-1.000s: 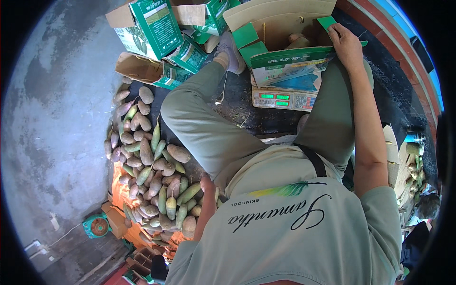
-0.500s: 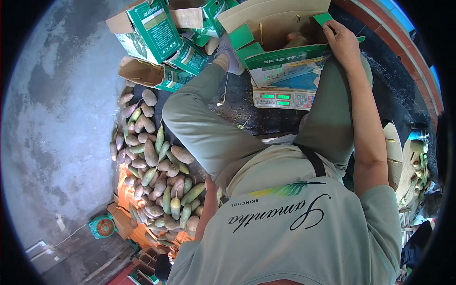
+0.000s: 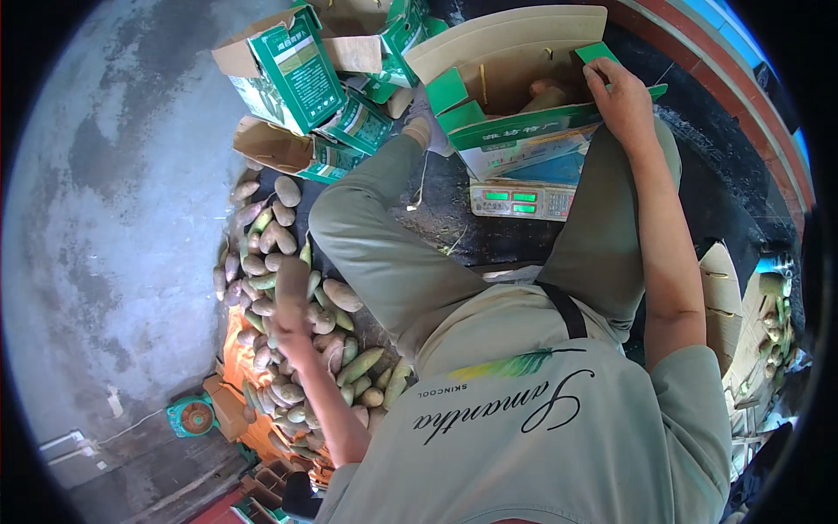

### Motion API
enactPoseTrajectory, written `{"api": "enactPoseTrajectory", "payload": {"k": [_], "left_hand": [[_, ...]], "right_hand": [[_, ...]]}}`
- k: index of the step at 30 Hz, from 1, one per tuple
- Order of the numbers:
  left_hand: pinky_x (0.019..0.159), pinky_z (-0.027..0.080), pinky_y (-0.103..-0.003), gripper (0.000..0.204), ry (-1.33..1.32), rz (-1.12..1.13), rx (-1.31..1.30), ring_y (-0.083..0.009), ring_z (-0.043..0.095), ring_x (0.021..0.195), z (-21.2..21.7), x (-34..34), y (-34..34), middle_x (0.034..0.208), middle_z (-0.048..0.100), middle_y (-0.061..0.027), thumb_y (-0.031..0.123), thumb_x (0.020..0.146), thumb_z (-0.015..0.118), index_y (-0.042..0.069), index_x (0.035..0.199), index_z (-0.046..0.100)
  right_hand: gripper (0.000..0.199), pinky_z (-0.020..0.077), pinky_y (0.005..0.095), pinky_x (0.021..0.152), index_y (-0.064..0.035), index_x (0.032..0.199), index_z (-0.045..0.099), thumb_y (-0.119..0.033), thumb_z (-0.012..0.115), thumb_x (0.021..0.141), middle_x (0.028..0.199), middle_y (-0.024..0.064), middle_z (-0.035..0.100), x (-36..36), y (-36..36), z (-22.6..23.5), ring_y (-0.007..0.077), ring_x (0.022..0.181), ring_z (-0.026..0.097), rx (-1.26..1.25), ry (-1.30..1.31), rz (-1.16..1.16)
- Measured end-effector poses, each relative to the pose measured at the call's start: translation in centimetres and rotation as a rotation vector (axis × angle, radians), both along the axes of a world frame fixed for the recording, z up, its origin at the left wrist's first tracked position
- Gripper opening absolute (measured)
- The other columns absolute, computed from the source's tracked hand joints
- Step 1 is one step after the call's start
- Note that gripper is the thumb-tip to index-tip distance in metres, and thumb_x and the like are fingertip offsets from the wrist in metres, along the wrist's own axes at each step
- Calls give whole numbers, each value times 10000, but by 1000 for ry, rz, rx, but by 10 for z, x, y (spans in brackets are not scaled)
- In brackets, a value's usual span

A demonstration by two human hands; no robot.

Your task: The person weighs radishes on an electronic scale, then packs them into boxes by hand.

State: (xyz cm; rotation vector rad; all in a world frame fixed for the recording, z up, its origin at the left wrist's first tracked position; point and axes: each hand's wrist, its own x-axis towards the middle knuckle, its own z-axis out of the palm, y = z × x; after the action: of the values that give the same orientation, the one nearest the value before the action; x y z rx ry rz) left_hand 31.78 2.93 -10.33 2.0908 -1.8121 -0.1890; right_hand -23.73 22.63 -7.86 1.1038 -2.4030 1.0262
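My left hand (image 3: 288,327) is over the pile of soil-covered radishes (image 3: 353,365) on my left. It is smeared by motion, with its fingers closed round the lower end of a thick brownish radish (image 3: 292,281) that points away from me. My right hand (image 3: 621,94) grips the near right edge of an open green and white cardboard box (image 3: 515,131), beside its green side flap (image 3: 595,54). Inside the box lie a few radishes (image 3: 548,94), partly hidden by the front wall. The box rests tilted on a digital scale (image 3: 522,201) with lit green displays.
Several green cartons (image 3: 301,74) stand stacked at the far left. An orange sheet (image 3: 240,345) lies under the pile, beside a grey concrete floor (image 3: 131,218). My bent left leg (image 3: 375,244) sits between pile and scale. More produce (image 3: 772,327) lies at the right by a cardboard piece (image 3: 720,306).
My left hand has swung from the pile's near edge by my hip out over its middle and now holds a radish. My right hand stays on the box. The view has shifted slightly.
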Motion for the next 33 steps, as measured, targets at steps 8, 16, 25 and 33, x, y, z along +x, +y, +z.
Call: {"api": "enactPoseTrajectory", "payload": {"k": [8,16,25,33], "left_hand": [[827,458,-280,528,769,-820,42,-181,586,880,105,-219,-23,1050,564,-140,109,770,653,-65,1220,440],[833,450,-319,535,468,-1182,146,-255,566,975,57,-383,-2,1084,576,-187,175,740,698,9,1206,493],[749,479,-361,334,62,-1577,-78,-322,601,873,44,-372,19,965,619,-152,221,736,695,38,1003,615],[621,436,-412,163,-43,-1508,37,-361,551,734,44,-382,17,771,550,-164,168,745,663,28,782,588]], "right_hand": [[122,465,372,627,-74,847,614,-180,564,813,777,121,617,6,-4,7,309,727,598,-183,-36,19],[111,466,323,674,-35,870,611,-123,575,812,799,116,627,13,16,31,268,752,613,-289,-69,20],[163,473,305,735,-29,914,618,-159,566,830,859,107,643,-40,45,36,238,816,620,-284,-85,-51],[405,404,431,885,-139,1070,586,-147,681,676,1028,88,601,-126,-61,9,262,992,561,186,574,75]]}}
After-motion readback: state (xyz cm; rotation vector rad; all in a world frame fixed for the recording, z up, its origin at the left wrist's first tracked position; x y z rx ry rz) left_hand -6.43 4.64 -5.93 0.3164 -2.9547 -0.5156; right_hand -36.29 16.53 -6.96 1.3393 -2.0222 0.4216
